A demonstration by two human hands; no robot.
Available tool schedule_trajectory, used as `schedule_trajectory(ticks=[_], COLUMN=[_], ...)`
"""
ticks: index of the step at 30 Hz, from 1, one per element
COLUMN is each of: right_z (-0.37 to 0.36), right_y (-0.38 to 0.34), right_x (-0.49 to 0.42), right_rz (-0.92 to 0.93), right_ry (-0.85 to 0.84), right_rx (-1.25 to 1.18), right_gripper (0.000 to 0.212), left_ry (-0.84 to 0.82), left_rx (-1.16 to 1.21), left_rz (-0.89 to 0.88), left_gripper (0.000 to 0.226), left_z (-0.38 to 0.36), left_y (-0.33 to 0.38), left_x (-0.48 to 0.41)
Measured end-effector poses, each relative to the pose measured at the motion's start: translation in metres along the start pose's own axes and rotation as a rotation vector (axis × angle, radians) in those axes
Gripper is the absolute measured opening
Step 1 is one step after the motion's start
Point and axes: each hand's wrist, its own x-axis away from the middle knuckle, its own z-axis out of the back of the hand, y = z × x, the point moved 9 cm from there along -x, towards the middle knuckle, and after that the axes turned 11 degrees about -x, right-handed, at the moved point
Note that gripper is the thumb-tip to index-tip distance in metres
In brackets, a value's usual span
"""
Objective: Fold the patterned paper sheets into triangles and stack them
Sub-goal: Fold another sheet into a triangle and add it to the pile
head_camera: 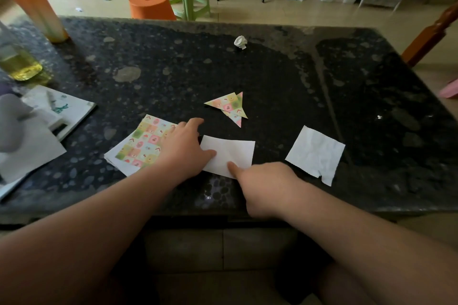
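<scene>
White rectangular paper sheet (233,151) lies flat near the front edge of the dark speckled tabletop (272,77), with its long axis left to right. The left hand (183,146) presses its left end with flat fingers, and the right hand (267,186) presses its near edge with a straight index finger. I judge that a crease is being made; next, a corner must fold over diagonally.

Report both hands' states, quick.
Left hand: open, thumb resting on the white sheet.
Right hand: open, grips nothing, straight index finger presses the same sheet.
</scene>
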Motion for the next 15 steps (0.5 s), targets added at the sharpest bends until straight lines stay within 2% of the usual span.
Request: schedule_trajectory(ticks=[4,6,7,9,10,12,15], right_z=[0.019,0.026,0.032,0.051,0.062,0.074,0.062], right_y=[0.013,0.021,0.026,0.037,0.041,0.045,0.049], right_x=[-0.018,-0.025,-0.03,-0.038,-0.04,-0.047,-0.062], right_rz=[-0.032,-0.065,-0.078,-0.099,-0.1,-0.089,-0.164], right_ry=[-0.057,-0.068,-0.02,0.188,0.322,0.47,0.318], right_rx=[-0.13,-0.175,-0.214,-0.298,-0.32,-0.377,-0.551], right_gripper=[0.086,0.076,0.064,0.038,0.036,0.052,0.077], left_ry=[-0.068,-0.054,-0.042,-0.034,-0.036,-0.039,-0.023], left_rx=[0.099,0.105,0.102,0.104,0.109,0.127,0.137], left_rz=[0.042,0.051,0.051,0.041,0.035,0.028,0.019], left_gripper=[0.092,0.093,0.093,0.094,0.094,0.095,0.096], left_z=[-0.006,-0.007,-0.006,-0.005,-0.004,-0.005,-0.003], left_y=[-0.002,-0.003,-0.002,0.0,0.0,0.0,-0.004], left_x=[-0.002,-0.003,-0.003,-0.004,-0.004,-0.004,-0.006])
